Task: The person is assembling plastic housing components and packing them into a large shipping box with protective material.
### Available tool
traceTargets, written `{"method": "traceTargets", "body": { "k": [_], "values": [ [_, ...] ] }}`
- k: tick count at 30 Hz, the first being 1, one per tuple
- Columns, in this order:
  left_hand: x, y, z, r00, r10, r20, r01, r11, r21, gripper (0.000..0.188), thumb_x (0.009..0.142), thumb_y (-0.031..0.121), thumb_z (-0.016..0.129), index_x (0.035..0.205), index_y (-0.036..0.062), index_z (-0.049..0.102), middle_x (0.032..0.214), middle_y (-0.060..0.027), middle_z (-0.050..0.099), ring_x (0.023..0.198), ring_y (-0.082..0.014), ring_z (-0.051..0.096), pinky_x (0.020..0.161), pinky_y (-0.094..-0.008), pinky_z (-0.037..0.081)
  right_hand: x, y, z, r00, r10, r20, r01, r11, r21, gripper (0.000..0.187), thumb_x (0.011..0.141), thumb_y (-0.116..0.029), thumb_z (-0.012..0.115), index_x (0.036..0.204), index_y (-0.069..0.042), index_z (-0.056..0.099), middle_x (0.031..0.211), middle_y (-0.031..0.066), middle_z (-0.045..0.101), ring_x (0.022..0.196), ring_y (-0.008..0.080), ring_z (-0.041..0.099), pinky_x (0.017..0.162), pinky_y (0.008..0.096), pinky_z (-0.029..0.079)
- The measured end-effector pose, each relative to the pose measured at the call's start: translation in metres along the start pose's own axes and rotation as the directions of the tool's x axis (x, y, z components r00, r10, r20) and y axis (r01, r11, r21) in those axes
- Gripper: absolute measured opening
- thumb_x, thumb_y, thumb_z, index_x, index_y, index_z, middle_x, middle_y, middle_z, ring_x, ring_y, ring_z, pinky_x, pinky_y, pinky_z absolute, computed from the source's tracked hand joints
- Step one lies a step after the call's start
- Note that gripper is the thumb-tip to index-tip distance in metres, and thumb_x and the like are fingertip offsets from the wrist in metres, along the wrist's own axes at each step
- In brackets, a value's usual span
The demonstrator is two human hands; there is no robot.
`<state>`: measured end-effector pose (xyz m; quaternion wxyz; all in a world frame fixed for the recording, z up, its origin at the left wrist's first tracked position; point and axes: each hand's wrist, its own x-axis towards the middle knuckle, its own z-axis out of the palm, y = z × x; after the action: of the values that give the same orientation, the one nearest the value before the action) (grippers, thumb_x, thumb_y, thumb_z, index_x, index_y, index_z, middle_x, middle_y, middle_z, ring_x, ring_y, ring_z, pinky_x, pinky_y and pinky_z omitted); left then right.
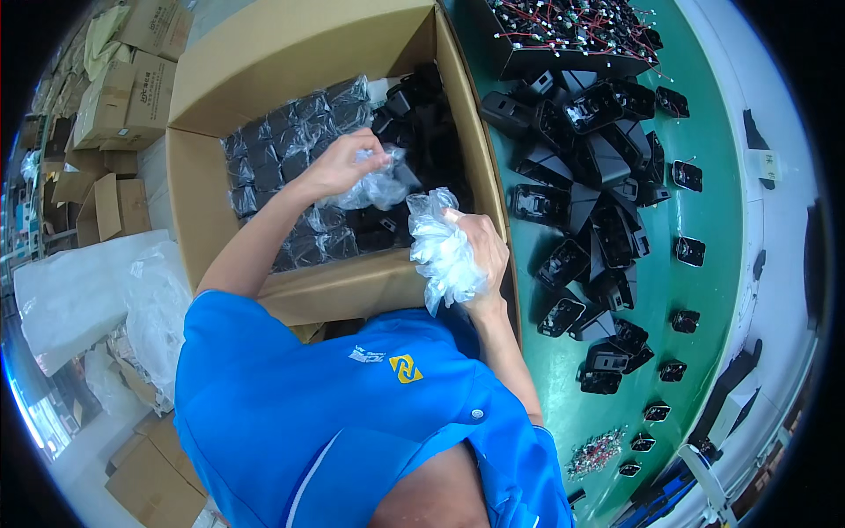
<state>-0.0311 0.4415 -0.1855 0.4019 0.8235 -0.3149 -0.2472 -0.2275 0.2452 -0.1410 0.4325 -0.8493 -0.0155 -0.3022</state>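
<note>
Over a large cardboard box (308,75), my left hand (345,165) is closed on a crumpled clear plastic bag (380,187). A thick bunch of clear plastic bags (440,251) is gripped in my right hand (486,251), by the box's right wall near its front corner. Beneath my left arm, black pieces wrapped in clear film (277,145) sit in rows across the box's left part. Unwrapped black plastic pieces (436,128) lie loose on its right side, partly in shadow.
A green work table (651,290) to the right carries a pile of black plastic housings (581,194), small black frames in a line (690,251) and a black bin of wired parts (572,40). Cartons (132,101) and a white sheet (88,290) are on the left.
</note>
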Motion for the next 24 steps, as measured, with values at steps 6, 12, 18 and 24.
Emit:
{"method": "traceTargets", "body": {
  "k": [6, 12, 18, 24],
  "values": [
    [0.020, -0.023, -0.045, 0.903, -0.390, -0.180, 0.405, 0.913, 0.053, 0.013, 0.092, 0.017, 0.064, 0.089, 0.0039, 0.066, 0.094, -0.0115, 0.068, 0.079, -0.0314, 0.065, 0.078, -0.0437, 0.052, 0.002, -0.002, 0.000, 1.000, 0.002, -0.022, -0.002, 1.000, 0.007, 0.046, 0.071, -0.007, 0.083, 0.114, -0.005, 0.068, 0.092, 0.0089, 0.069, 0.072, 0.0224, 0.062, 0.065, 0.0332, 0.052],
    [0.052, -0.094, -0.026, 0.998, -0.033, -0.057, 0.061, 0.789, 0.611, 0.011, 0.089, 0.015, 0.067, 0.093, 0.0054, 0.069, 0.096, -0.0124, 0.068, 0.084, -0.0323, 0.065, 0.080, -0.0431, 0.052, -0.001, -0.002, 0.002, 1.000, -0.017, -0.022, 0.018, 1.000, 0.014, 0.043, 0.072, -0.007, 0.082, 0.113, -0.004, 0.068, 0.091, 0.0095, 0.069, 0.071, 0.0223, 0.061, 0.064, 0.0332, 0.052],
    [0.072, -0.109, -0.018, 0.992, 0.125, 0.020, -0.104, 0.715, 0.692, 0.014, 0.085, 0.015, 0.069, 0.095, 0.0052, 0.069, 0.090, -0.0132, 0.068, 0.082, -0.0341, 0.067, 0.078, -0.0459, 0.052, -0.001, -0.001, 0.003, 0.999, -0.028, -0.021, 0.028, 1.000, -0.004, 0.042, 0.072, -0.006, 0.082, 0.112, -0.003, 0.068, 0.091, 0.0099, 0.069, 0.071, 0.0221, 0.061, 0.064, 0.0328, 0.051],
    [0.060, -0.070, -0.034, 0.960, 0.150, -0.237, -0.110, 0.979, 0.174, 0.012, 0.085, 0.014, 0.069, 0.093, 0.0048, 0.069, 0.090, -0.0123, 0.067, 0.082, -0.0344, 0.067, 0.077, -0.0448, 0.052, -0.001, -0.003, 0.002, 1.000, -0.025, -0.014, 0.025, 1.000, -0.003, 0.042, 0.072, -0.005, 0.081, 0.112, -0.003, 0.068, 0.090, 0.0096, 0.068, 0.071, 0.0220, 0.061, 0.064, 0.0323, 0.051]
  ]
}}
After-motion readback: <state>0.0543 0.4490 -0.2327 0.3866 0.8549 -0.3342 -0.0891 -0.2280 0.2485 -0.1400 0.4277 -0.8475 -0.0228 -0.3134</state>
